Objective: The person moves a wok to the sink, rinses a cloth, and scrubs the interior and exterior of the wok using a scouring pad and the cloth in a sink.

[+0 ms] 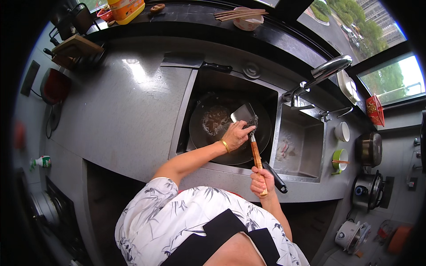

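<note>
My right hand (262, 181) is closed round the wooden handle of a metal wok spatula (242, 113), whose blade is over a dark wok (263, 133). With my left hand (237, 135) I hold a dark steel wool scourer (252, 123) against the spatula's neck. The wok sits in the larger sink basin (273, 96) with cloudy water in its bottom. Its black handle (275, 178) sticks out over the front edge, beside my right hand. A gold bracelet is on my left wrist.
A cleaver (186, 60) lies behind the basin, beside a sink strainer (251, 70). The chrome faucet (301, 91) arches over the smaller basin (309, 149). Right of it stand a white bowl (342, 131) and a green cup (339, 159). Chopsticks rest across a bowl (249, 24) on the sill.
</note>
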`<action>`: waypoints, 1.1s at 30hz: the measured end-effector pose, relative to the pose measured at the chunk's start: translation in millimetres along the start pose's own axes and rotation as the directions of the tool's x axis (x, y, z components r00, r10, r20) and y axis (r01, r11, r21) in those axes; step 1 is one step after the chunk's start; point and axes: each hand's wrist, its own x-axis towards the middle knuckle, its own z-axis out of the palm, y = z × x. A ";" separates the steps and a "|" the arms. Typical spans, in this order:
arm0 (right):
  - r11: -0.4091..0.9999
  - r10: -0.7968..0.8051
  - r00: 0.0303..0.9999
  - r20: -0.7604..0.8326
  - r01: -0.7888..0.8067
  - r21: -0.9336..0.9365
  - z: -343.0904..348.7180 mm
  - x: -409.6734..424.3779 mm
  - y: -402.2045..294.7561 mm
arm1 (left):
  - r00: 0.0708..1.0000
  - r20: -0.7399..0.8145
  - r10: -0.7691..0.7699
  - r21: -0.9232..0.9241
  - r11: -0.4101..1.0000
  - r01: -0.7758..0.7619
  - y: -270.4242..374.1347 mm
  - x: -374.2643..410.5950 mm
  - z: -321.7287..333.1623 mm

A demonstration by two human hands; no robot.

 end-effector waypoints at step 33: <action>-0.451 -0.506 0.839 0.201 -0.059 -0.891 12.8 44.4 36.6 | 0.685 -0.025 -0.728 -0.424 0.628 0.653 1.8 0.6 -44.6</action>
